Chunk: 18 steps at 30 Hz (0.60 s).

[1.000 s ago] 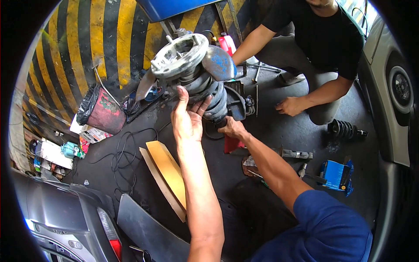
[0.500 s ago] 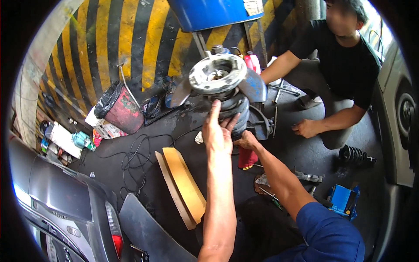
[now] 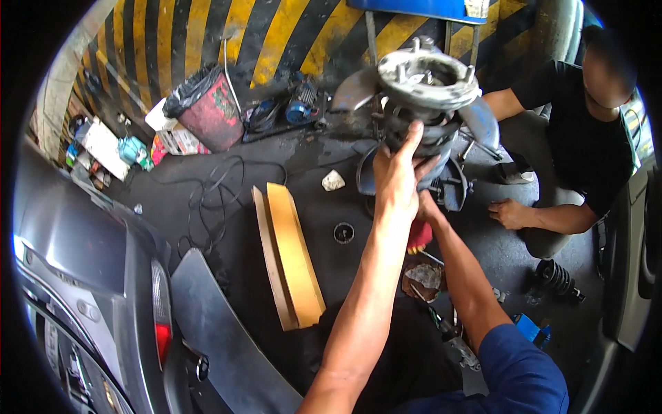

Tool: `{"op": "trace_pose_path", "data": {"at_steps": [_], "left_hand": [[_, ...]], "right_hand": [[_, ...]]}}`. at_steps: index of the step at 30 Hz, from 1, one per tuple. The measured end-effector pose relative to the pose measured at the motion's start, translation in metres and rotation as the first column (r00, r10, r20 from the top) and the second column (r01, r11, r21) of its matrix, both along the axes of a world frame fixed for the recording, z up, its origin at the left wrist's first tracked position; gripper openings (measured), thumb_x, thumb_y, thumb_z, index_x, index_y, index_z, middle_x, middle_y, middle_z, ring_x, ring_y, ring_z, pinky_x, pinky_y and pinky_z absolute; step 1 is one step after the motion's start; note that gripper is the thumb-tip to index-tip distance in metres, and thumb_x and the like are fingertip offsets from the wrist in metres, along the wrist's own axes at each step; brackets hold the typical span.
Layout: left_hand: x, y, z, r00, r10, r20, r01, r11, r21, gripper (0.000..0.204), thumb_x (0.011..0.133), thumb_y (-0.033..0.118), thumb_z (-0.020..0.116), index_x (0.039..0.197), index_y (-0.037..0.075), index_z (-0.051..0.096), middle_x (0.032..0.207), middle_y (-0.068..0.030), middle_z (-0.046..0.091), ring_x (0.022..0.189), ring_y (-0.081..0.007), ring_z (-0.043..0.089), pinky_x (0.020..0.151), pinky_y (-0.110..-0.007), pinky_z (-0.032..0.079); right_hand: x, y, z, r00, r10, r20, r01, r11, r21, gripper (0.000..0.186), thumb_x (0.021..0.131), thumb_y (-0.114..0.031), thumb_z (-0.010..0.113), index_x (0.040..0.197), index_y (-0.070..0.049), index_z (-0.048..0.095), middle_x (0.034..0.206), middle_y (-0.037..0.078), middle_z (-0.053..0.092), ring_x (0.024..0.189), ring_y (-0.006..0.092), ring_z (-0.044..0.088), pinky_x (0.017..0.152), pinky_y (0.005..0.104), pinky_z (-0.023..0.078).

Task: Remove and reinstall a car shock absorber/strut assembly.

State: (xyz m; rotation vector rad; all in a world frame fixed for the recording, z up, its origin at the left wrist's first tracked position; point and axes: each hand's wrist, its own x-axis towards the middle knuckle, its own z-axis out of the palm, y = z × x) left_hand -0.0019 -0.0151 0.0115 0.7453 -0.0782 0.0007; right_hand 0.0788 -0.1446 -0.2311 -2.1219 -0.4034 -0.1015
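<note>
Strut (image 3: 441, 131) held up far, right of centre: looks heavy, stiff, grimy-slick; my left hand (image 3: 400, 174) grips its coil, right hand (image 3: 429, 205) mostly hidden, can't tell; best held coil plus base.

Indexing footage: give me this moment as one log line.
left hand: against spring | right hand: near spring's lower end, partly hidden | nearby: bucket, cardboard, co-worker's hand

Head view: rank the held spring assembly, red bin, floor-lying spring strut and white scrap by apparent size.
1. Held spring assembly, nearest the camera
2. Red bin
3. Spring strut
4. White scrap
</note>
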Motion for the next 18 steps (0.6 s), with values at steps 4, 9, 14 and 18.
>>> {"op": "trace_pose_path", "data": {"at_steps": [4,9,14,18], "left_hand": [[-0.008,-0.017,0.008,0.994,0.097,-0.054,-0.098,0.995,-0.004,0.052,0.083,0.019,0.071,0.124,0.0,0.046,0.114,-0.0133,0.059,0.1,-0.0244,0.062,0.081,-0.039,0.056],[-0.008,-0.038,0.005,0.97,0.242,-0.024,-0.243,0.969,-0.051,0.051,0.083,0.026,0.072,0.121,0.003,0.048,0.115,-0.0115,0.058,0.096,-0.0217,0.063,0.077,-0.037,0.056],[-0.013,-0.029,0.008,0.982,0.174,-0.066,-0.18,0.979,-0.095,0.06,0.083,0.028,0.071,0.128,0.0,0.043,0.115,-0.0149,0.059,0.093,-0.0244,0.065,0.074,-0.034,0.058],[-0.029,-0.049,0.013,0.987,0.149,-0.064,-0.156,0.98,-0.123,0.052,0.085,0.02,0.069,0.125,-0.001,0.044,0.111,-0.0151,0.06,0.096,-0.0241,0.065,0.083,-0.035,0.056]], "right_hand": [[-0.034,0.015,0.031,0.971,0.116,-0.208,-0.068,0.973,0.222,0.04,0.067,-0.017,0.077,0.099,0.004,0.066,0.095,0.017,0.069,0.091,0.023,0.064,0.082,0.0358,0.049],[-0.042,0.016,0.025,0.937,0.205,-0.283,-0.164,0.973,0.162,0.04,0.067,-0.017,0.077,0.1,0.003,0.066,0.096,0.016,0.069,0.091,0.0228,0.064,0.082,0.0357,0.049],[-0.035,-0.026,0.045,0.948,0.17,-0.271,-0.147,0.984,0.101,0.041,0.067,-0.016,0.077,0.101,0.003,0.065,0.097,0.015,0.069,0.091,0.0226,0.063,0.082,0.0356,0.049],[-0.024,-0.033,0.053,0.932,0.218,-0.289,-0.206,0.976,0.073,0.042,0.067,-0.016,0.077,0.102,0.002,0.065,0.097,0.015,0.069,0.09,0.0225,0.063,0.082,0.0356,0.049]]}}
